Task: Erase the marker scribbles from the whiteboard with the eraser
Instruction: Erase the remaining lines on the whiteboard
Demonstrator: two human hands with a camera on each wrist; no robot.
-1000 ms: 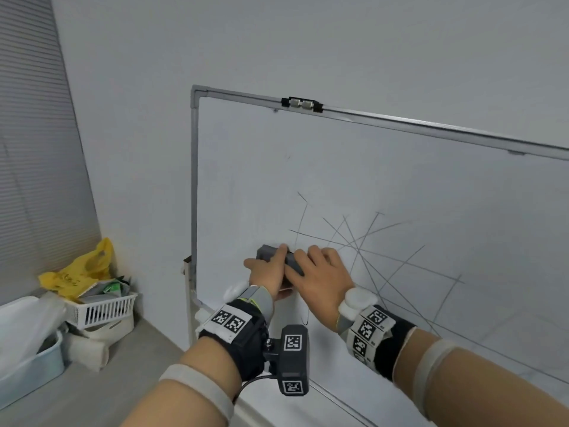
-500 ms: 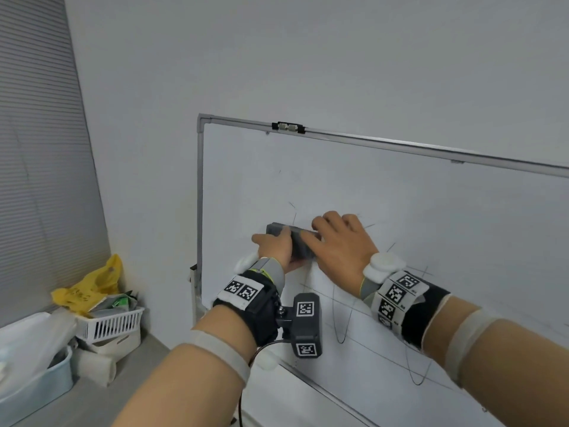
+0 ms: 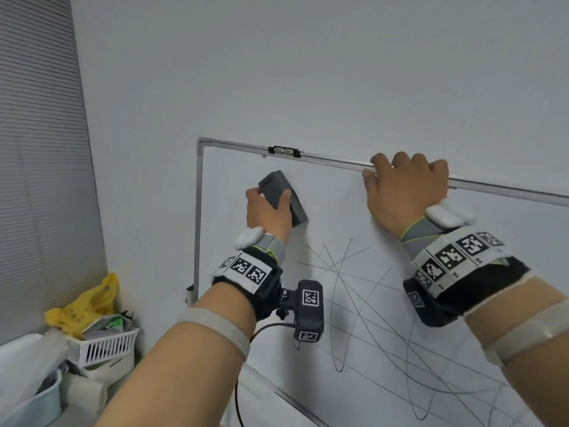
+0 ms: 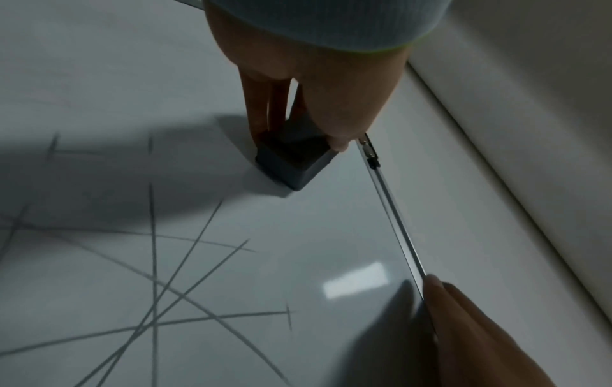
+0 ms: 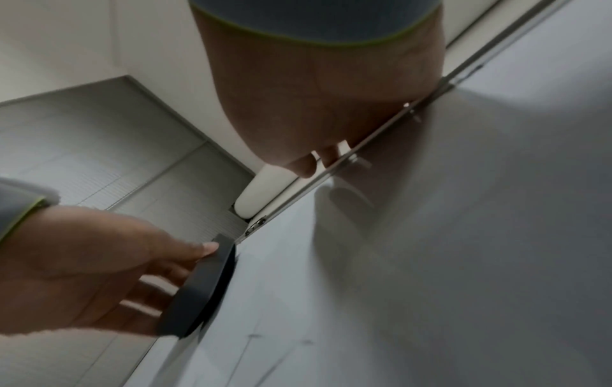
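A dark grey block eraser lies flat against the whiteboard near its top left corner. My left hand grips it, thumb on one long side and fingers on the other; the eraser shows the same in the left wrist view. My right hand grips the board's top metal frame, fingers curled over the rail. Thin grey marker scribbles cross the board below both hands. In the right wrist view the eraser sits left of the frame edge.
A black clip sits on the top rail between the hands. Left of the board stand a white basket, a yellow bag and a pale bin. Grey blinds cover the left wall.
My right hand let go of the eraser and rose to grip the top frame. My left hand carried the eraser up toward the top left corner, above the scribbles.
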